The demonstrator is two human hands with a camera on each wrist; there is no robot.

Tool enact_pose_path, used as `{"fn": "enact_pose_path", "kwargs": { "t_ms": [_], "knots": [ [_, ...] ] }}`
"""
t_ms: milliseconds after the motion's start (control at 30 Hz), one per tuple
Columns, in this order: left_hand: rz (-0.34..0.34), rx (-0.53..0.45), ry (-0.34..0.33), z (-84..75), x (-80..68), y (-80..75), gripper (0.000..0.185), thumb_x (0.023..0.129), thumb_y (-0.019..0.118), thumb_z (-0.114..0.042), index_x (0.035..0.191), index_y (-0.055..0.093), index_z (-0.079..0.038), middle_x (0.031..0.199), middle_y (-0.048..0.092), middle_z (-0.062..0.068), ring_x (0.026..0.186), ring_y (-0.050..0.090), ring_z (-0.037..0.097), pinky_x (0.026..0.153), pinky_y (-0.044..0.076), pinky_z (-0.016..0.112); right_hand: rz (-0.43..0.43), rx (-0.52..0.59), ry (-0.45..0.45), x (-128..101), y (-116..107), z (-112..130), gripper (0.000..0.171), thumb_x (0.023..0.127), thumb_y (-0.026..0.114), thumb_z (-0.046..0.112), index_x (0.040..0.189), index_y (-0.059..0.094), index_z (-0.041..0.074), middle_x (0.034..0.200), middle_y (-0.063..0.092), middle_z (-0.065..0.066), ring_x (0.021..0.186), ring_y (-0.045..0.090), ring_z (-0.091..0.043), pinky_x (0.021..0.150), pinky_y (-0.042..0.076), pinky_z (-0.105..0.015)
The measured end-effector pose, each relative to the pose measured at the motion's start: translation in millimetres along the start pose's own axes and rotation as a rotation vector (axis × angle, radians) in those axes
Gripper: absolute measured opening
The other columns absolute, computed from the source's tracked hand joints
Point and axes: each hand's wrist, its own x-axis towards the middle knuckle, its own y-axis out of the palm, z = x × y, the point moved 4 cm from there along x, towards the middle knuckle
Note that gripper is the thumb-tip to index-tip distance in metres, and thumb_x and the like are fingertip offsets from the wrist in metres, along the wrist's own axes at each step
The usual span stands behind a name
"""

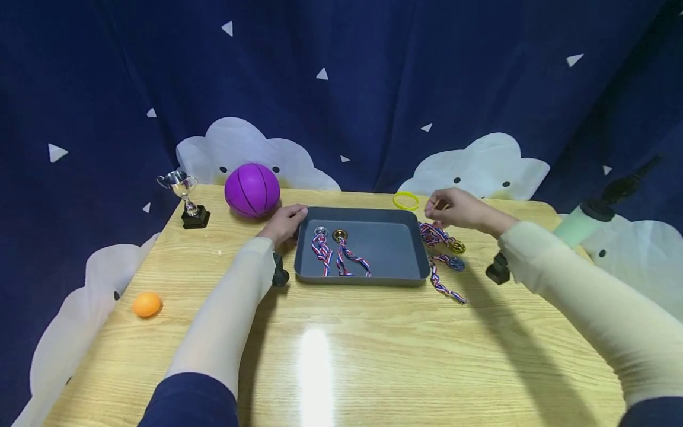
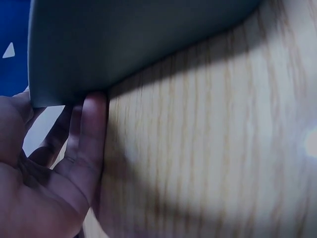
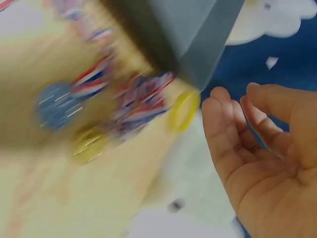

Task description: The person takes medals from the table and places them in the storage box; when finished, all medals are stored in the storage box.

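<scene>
Our left hand rests with straight fingers against the grey tray's near-left corner. Our right hand hovers, fingers relaxed and holding nothing, above the loose medals beside the tray's right rim, the yellow wristband just left of it.

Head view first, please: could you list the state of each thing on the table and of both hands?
tray: flat on the table, holds two medals.
medals in tray: lying, ribbons twisted.
medals beside tray: loose on the table, right of it.
yellow band: lying flat, untouched.
purple ball: at rest.
trophy: upright.
orange ball: at rest.
left hand: fingers against tray's left edge.
right hand: empty, above loose medals.
</scene>
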Motion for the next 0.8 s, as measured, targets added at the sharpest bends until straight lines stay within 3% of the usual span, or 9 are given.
{"fn": "enact_pose_path", "kwargs": {
  "t_ms": [133, 300, 500, 800],
  "knots": [
    [0.0, -0.002, 0.002, 0.0, -0.3, 1.4, 0.049, 0.115, 0.037, -0.036, 0.16, 0.045, -0.018, 0.153, 0.054, 0.017, 0.11, 0.061, 0.026, 0.091, 0.061, 0.039, -0.002, 0.004, 0.11, -30.2, -3.1, -47.9, 0.018, 0.104, 0.061, 0.006, 0.113, 0.058, -0.01, 0.092, 0.066, -0.014, 0.077, 0.065, -0.014, 0.069, 0.061, -0.024],
    [-0.016, 0.003, 0.01, 0.1, 0.5, 3.3, 0.047, 0.115, 0.037, -0.035, 0.158, 0.048, -0.017, 0.146, 0.058, 0.018, 0.103, 0.063, 0.025, 0.086, 0.061, 0.037, 0.053, 0.016, 0.165, -53.7, 14.6, -82.4, 0.022, 0.104, 0.063, 0.009, 0.112, 0.056, -0.009, 0.087, 0.067, -0.012, 0.075, 0.063, -0.015, 0.066, 0.059, -0.027],
    [-0.015, 0.007, 0.011, 3.0, 3.5, 5.2, 0.048, 0.115, 0.038, -0.034, 0.158, 0.047, -0.017, 0.148, 0.057, 0.018, 0.103, 0.062, 0.023, 0.084, 0.061, 0.034, 0.106, 0.002, 0.219, -60.5, 37.0, -96.5, 0.031, 0.102, 0.069, 0.017, 0.109, 0.051, -0.007, 0.087, 0.066, -0.01, 0.077, 0.062, -0.015, 0.069, 0.059, -0.032],
    [-0.026, -0.015, -0.006, 2.4, 3.4, 2.0, 0.047, 0.115, 0.039, -0.035, 0.158, 0.048, -0.018, 0.155, 0.054, 0.015, 0.117, 0.061, 0.029, 0.097, 0.06, 0.044, 0.041, -0.053, 0.186, -59.6, 44.4, -99.0, 0.034, 0.099, 0.073, 0.017, 0.106, 0.048, -0.005, 0.082, 0.056, -0.006, 0.073, 0.056, -0.018, 0.062, 0.054, -0.03]
  ]
}}
